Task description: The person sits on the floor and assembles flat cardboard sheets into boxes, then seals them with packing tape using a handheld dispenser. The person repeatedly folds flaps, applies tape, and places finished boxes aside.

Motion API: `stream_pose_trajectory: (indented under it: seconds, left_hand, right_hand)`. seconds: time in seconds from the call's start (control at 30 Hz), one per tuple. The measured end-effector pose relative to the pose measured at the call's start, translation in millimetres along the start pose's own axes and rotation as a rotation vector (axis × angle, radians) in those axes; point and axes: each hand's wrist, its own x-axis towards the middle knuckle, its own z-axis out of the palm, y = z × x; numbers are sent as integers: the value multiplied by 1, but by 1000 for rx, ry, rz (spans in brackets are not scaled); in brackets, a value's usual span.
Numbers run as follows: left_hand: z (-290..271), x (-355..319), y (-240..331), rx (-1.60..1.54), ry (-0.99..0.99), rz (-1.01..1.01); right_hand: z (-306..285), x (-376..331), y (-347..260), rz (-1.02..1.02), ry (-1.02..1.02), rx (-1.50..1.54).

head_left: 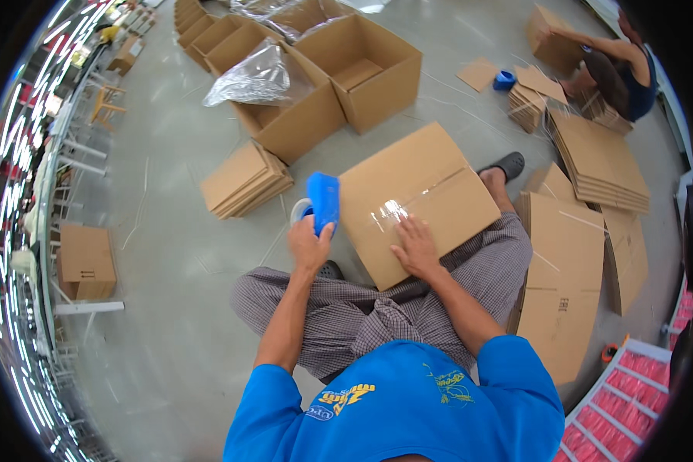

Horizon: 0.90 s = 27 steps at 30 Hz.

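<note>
A brown cardboard box (413, 165) rests in front of me against my right leg, its closed face toward me. A strip of clear tape (448, 180) runs along the seam of that face. My right hand (417, 246) lies on the face with its fingers stretched out, over the shiny end of the tape. Just off the box's left edge, my left hand (310, 245) grips a blue tape dispenser (325, 197). A pale roll shows at the dispenser's left side.
Open boxes (377, 96) stand ahead, one with a clear plastic bag (252, 77). Small flat cardboard pieces (239, 179) lie left of them. Flattened cartons (562, 269) are stacked at my right. Another person (631, 65) handles a box at the far right, near a blue dispenser (504, 80).
</note>
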Motion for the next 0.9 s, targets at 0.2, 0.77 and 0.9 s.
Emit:
stream_pose_trajectory:
  seconds: [0.2, 0.77, 0.9]
  left_hand:
    - [51, -26, 77, -8, -319, 508]
    - [65, 87, -53, 269, -533, -232]
    - [35, 57, -33, 353, -1017, -302]
  right_hand:
    - [-42, -55, 72, 958, 352, 133]
    - [-46, 2, 113, 948, 256, 849]
    - [-40, 28, 136, 769, 306, 786]
